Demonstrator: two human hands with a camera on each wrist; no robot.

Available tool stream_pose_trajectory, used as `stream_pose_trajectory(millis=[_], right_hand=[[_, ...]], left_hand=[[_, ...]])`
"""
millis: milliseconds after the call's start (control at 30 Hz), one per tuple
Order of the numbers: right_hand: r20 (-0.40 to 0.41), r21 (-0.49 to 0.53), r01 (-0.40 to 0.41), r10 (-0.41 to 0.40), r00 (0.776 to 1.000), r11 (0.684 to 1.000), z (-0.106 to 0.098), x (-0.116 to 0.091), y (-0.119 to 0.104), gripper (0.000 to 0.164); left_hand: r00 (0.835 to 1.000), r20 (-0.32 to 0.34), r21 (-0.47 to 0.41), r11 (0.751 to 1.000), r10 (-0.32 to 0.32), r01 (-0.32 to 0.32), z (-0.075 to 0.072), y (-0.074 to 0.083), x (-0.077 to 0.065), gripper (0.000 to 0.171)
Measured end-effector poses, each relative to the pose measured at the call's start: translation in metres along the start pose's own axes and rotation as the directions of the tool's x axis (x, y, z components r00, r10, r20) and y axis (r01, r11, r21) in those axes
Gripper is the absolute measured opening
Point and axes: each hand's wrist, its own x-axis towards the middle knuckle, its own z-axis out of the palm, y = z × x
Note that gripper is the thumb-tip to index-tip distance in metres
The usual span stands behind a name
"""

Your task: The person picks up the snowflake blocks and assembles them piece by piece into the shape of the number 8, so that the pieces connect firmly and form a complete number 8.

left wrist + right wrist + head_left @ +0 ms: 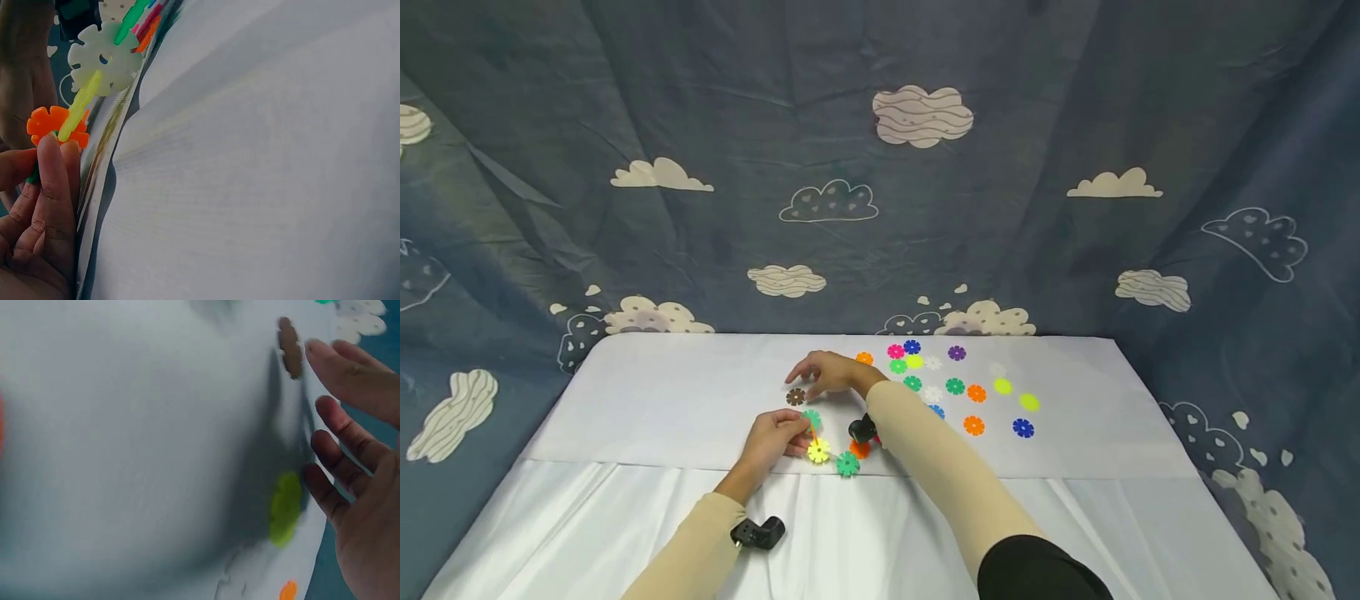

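Note:
My left hand [772, 440] pinches a green notched disc [812, 419] between thumb and fingers. That disc is the end of a chain of slotted flower-shaped discs. In the left wrist view an orange disc [47, 122], a yellow disc [80, 106] seen edge-on and a white disc [115, 69] follow one another along the chain. Past the left hand, my right hand [831, 373] reaches across over the table, fingers spread and holding nothing. Just below its fingertips lies a brown disc [795, 397], which the right wrist view shows close by the fingers.
Several loose discs lie scattered to the right, among them a purple disc [957, 353], a dark blue disc [1023, 428] and an orange disc [973, 426]. White cloth covers the table [647, 400]. A dark curtain with clouds [985, 250] hangs behind it.

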Motion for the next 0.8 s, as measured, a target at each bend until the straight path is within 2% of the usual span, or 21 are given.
stream_pose_trajectory(millis=[100,167,267,433,567,667,800], right_hand=[[0.038,-0.082,-0.006,0.009,0.999,0.997,0.007,0.002,0.001,0.042],[0.027,-0.119,0.006,-0.003,1.000,0.993,0.012,0.003,0.003,0.038],[-0.012,-0.105,0.017,-0.019,1.000,0.994,0.015,0.003,0.006,0.028],[-0.039,0.002,-0.010,0.010,0.999,1.000,0.012,-0.002,0.008,0.022],[-0.135,0.105,-0.025,0.039,0.990,0.994,0.005,-0.016,0.012,0.018],[-0.210,0.227,0.004,0.045,0.977,0.974,0.002,-0.030,0.017,0.012],[-0.238,0.396,0.044,0.057,0.970,0.917,0.007,-0.047,0.022,0.007]], left_hand=[[1.000,0.014,-0.001,1.000,0.001,-0.001,0.002,-0.002,-0.002,0.018],[1.000,0.021,-0.001,1.000,0.005,-0.005,0.003,-0.004,-0.002,0.017],[1.000,0.020,0.005,1.000,0.001,-0.001,0.005,-0.005,-0.003,0.017],[1.000,0.009,0.013,1.000,-0.002,0.002,0.005,-0.004,-0.001,0.019],[1.000,0.021,0.024,1.000,0.003,-0.003,0.005,-0.003,0.001,0.021],[1.000,0.025,0.031,1.000,-0.005,0.004,0.005,-0.001,0.001,0.023],[1.000,0.004,0.046,0.999,-0.015,0.015,0.002,0.000,0.002,0.023]])
